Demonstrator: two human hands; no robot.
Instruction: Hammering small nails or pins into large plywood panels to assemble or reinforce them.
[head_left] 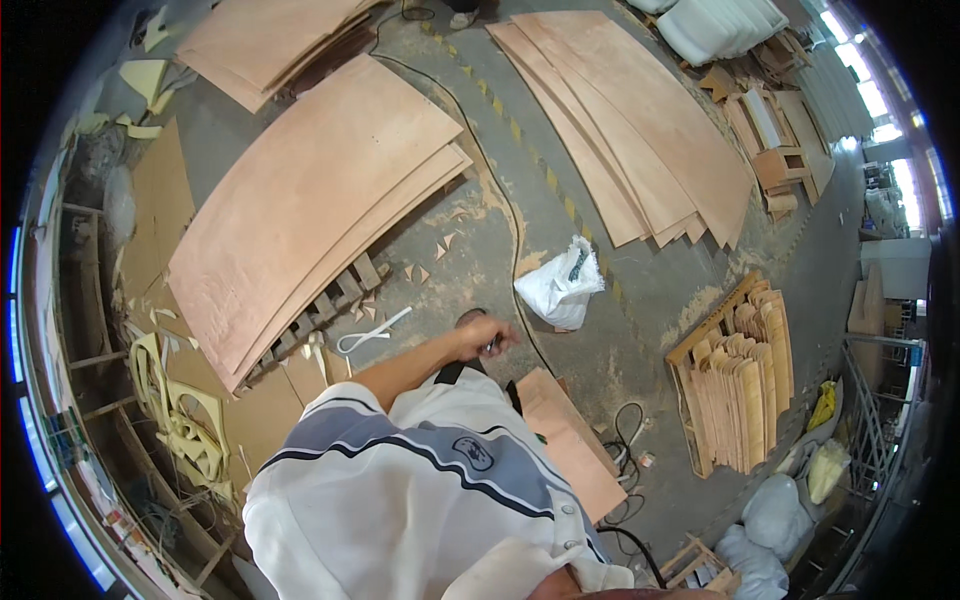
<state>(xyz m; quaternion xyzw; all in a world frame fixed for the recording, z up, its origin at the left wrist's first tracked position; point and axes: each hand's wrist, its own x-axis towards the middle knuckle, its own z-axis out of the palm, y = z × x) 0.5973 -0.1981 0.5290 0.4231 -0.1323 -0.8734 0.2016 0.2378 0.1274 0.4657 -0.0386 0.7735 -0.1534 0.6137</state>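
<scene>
My left hand (485,338) reaches out in front of my waist, its fingers curled around something small and dark that I cannot make out. Its nearest neighbours are a white woven sack (563,285) on the floor ahead to the right and a black cable (517,235) running past the fingers. A stack of large plywood sheets (320,200) lies ahead to the left on a wooden pallet (345,287), apart from the hand. Smaller plywood pieces (570,440) lie to my right. My right hand is out of sight.
More plywood stacks (640,120) lie ahead right, beyond a yellow-black floor stripe (510,125). Curved wooden parts (740,380) stand bundled at the right. Looped cables (628,440) lie near my right side. Triangular offcuts (447,242) and a white strip (375,330) are scattered on the floor.
</scene>
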